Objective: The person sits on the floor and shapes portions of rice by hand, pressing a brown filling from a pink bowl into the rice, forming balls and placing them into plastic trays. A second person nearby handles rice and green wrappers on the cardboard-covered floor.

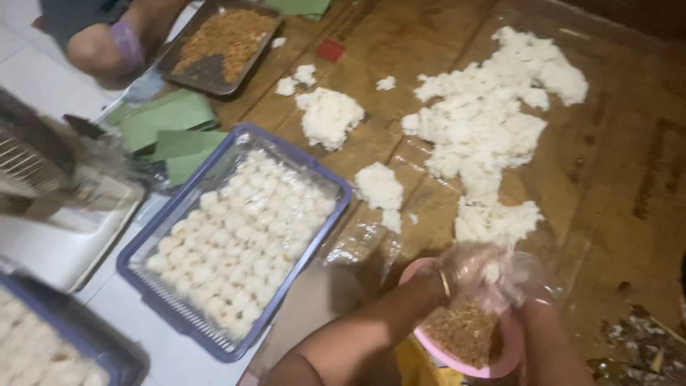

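Observation:
My left hand (468,273) and my right hand (520,287), both in clear plastic gloves, meet just above a pink bowl (493,368) of brown crumbly filling (464,332) at the bottom of the view. They are blurred and seem to cup a small white rice lump (490,271) between them. A thin bangle sits on my left wrist. Just beyond the hands, a large spread of cooked white rice (486,121) lies on a clear plastic sheet over the brown wooden surface (629,164).
A blue slotted tray (341,187) packed with several white rice balls sits to the left, and a second blue tray (78,322) is at bottom left. Green leaf sheets (168,114), a metal tray of brown filling (214,43) and another person's knee (100,46) are at top left.

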Action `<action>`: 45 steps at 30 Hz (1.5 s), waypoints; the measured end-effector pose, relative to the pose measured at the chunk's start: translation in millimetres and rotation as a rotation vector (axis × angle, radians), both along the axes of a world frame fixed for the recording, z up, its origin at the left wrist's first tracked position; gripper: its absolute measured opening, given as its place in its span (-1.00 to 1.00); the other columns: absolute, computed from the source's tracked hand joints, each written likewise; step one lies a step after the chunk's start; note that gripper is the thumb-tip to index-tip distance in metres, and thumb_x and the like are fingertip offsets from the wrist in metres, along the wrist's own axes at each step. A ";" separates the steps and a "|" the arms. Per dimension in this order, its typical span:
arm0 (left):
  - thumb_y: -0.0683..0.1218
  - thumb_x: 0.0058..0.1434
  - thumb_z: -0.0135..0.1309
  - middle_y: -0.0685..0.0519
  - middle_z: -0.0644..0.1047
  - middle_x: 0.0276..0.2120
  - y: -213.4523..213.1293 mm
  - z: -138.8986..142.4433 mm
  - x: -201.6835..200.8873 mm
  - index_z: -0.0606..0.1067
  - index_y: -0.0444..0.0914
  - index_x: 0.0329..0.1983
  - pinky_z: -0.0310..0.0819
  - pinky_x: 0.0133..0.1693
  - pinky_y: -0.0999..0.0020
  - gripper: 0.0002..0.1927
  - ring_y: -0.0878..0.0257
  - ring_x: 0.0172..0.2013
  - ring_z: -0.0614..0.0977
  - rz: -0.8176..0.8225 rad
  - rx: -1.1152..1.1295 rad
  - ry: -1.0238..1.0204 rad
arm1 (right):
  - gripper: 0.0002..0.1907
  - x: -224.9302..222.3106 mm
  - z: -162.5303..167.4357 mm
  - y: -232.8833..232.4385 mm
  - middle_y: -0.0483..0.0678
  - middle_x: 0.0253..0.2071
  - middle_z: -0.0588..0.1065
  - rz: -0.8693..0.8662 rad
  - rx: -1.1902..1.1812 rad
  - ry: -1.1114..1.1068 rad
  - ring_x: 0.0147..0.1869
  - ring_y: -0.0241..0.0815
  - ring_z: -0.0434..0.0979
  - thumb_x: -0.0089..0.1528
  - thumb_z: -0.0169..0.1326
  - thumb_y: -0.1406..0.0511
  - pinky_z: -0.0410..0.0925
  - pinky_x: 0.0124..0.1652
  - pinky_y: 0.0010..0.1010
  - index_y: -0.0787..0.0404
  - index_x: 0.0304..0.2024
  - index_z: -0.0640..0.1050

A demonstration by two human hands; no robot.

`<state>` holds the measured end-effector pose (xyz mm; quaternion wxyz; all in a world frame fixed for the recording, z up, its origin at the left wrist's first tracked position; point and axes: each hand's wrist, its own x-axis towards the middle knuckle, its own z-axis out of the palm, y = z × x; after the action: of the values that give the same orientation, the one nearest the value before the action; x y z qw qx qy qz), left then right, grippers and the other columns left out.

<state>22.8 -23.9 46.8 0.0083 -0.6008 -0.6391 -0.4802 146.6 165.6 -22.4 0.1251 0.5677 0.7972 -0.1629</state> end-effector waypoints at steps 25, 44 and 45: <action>0.20 0.24 0.09 -0.28 0.38 0.25 -175.4 45.3 -174.3 0.44 -0.28 0.25 0.24 0.26 0.04 -0.36 -0.19 0.26 0.37 0.480 -0.897 -0.056 | -0.62 74.0 -30.2 -23.0 0.17 -0.04 0.57 0.340 0.516 0.713 -0.06 0.11 0.55 0.17 0.02 0.46 0.45 -0.17 -0.16 0.22 0.06 0.53; 0.15 0.20 0.19 -0.20 0.55 0.05 -12.4 -25.7 -34.3 0.59 -0.15 0.09 0.39 0.09 0.08 -0.54 -0.10 0.05 0.56 0.211 -0.507 -0.519 | -0.74 15.9 15.4 -29.1 0.19 0.01 0.57 0.100 0.166 -0.096 0.06 0.18 0.61 0.31 -0.05 0.26 0.43 0.03 0.01 0.18 -0.05 0.60; 0.14 0.22 0.23 -0.26 0.51 0.08 -12.0 -32.0 -35.7 0.60 -0.19 0.08 0.33 0.08 0.03 -0.55 -0.17 0.07 0.51 0.214 -0.447 -0.429 | -0.73 15.0 17.9 -28.2 0.18 0.02 0.57 0.085 0.150 -0.085 0.08 0.17 0.61 0.29 -0.04 0.27 0.44 0.04 -0.02 0.18 -0.08 0.63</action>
<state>-12.9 -35.9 14.8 -0.2082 -0.4023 -0.7754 -0.4399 161.6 137.4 -4.5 0.1228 0.5475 0.8245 -0.0733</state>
